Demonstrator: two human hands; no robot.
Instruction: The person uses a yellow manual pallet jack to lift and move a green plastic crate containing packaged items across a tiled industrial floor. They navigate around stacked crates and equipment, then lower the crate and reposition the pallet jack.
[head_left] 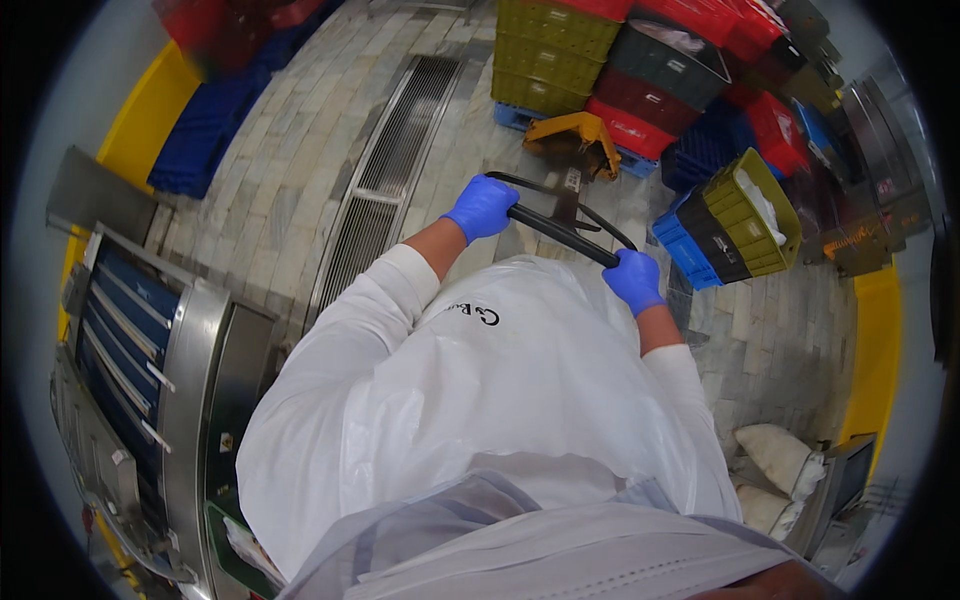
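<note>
Pale tiled floor [280, 190] — inset metal grate [405, 130], orange pallet jack [575, 126], olive-topped crate stack [722, 232]

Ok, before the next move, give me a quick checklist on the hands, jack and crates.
1. Blue-gloved left hand closed on the black loop-shaped handle: ok.
2. Blue-gloved right hand closed on its other end: ok.
3. Orange metal pallet jack off the slotted metal floor drain: ok.
4. Forks fully under the blue plastic pallet: cannot tell, hidden.
5. Room to the right: probably not ok; the stack of olive, black and blue plastic crates looks close to the handle.
</note>
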